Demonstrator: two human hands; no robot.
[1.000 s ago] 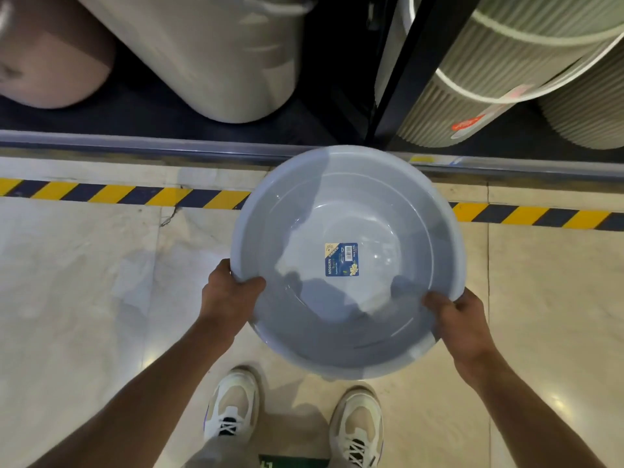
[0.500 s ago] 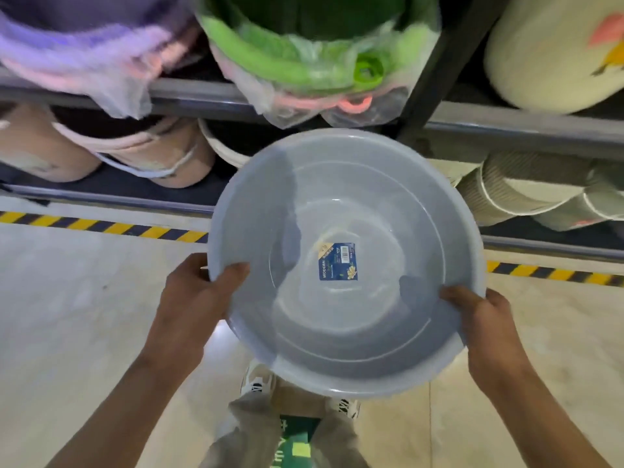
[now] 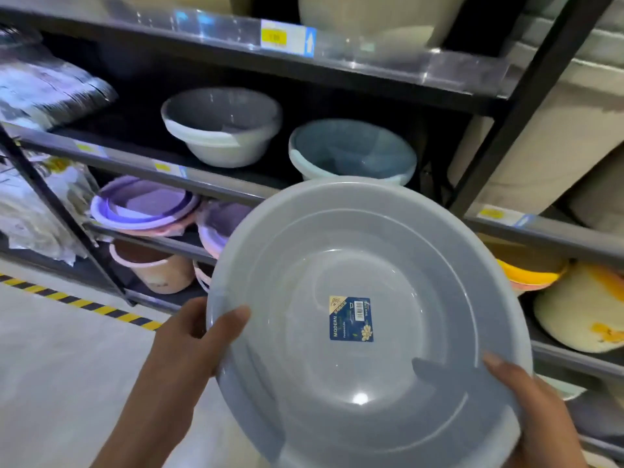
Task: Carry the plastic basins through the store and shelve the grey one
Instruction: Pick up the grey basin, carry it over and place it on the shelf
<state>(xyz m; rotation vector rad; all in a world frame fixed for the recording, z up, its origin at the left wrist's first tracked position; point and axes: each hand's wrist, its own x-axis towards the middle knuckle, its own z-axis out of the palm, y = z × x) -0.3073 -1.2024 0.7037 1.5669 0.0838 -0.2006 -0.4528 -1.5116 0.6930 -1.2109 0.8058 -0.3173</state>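
Observation:
I hold a round grey plastic basin (image 3: 368, 251) in front of a dark store shelf, its inside facing me, with a blue label (image 3: 351, 319) stuck at the bottom. My left hand (image 3: 199, 336) grips the basin's left rim, thumb inside. My right hand (image 3: 537, 400) grips the lower right rim. The basin is tilted toward me and covers part of the shelves behind it.
On the middle shelf (image 3: 141, 163) sit a grey-and-white basin stack (image 3: 221, 126) and a blue-grey basin stack (image 3: 351, 153). Purple basins (image 3: 145, 204) and pink buckets (image 3: 155, 268) fill lower shelves at left. Cream tubs (image 3: 580, 319) stand right. A black upright (image 3: 526, 96) divides bays. Yellow-black tape (image 3: 81, 304) marks the floor.
My view has risen from the floor and bottom shelf to the middle shelves. The basin has come up with both hands and now sits level with the shelf of grey and blue basins.

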